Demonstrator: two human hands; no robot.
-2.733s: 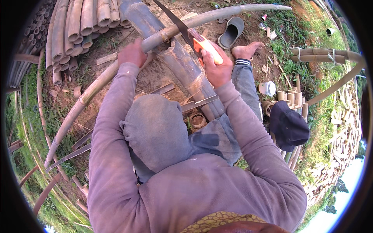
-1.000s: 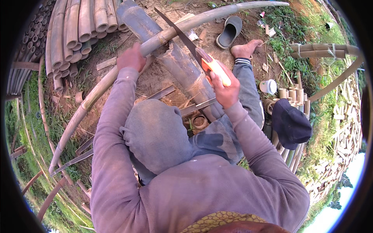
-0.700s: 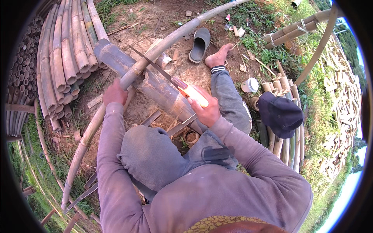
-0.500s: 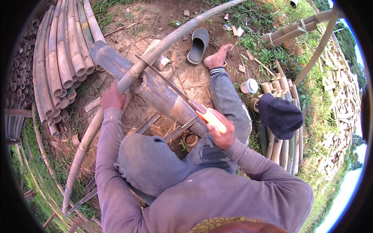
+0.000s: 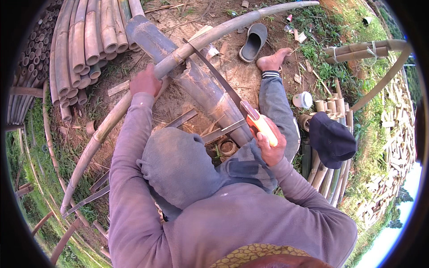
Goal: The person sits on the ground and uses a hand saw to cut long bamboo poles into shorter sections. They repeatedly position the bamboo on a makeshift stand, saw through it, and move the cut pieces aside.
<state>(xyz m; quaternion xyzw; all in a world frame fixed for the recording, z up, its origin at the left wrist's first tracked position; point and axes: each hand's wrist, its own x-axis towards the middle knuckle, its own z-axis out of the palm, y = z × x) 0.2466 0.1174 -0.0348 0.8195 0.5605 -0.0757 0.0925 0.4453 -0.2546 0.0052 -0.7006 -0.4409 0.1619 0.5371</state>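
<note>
My left hand (image 5: 145, 81) is closed round a long bamboo pole (image 5: 214, 35) that slants from the lower left to the upper right. My right hand (image 5: 272, 142) grips the orange-yellow handle of a handsaw (image 5: 219, 77). The saw's dark, narrow blade crosses the pole beyond my left hand, with its tip showing on the far side. How deep the blade sits in the pole cannot be made out. Beneath the pole lies a thick grey bamboo log (image 5: 201, 91), running from the upper left toward my lap.
Bamboo poles (image 5: 85, 42) are stacked at the left. At the right, a dark cap (image 5: 333, 139) rests on upright bamboo pieces beside a white cup (image 5: 303, 100). A slipper (image 5: 253, 42) lies near my bare foot (image 5: 273, 59). A bamboo ring (image 5: 227, 146) sits by the log.
The whole view has shifted, so the scene sits farther right and higher. Both hands keep their hold on the pole and saw; the blade still crosses the pole at about the same spot.
</note>
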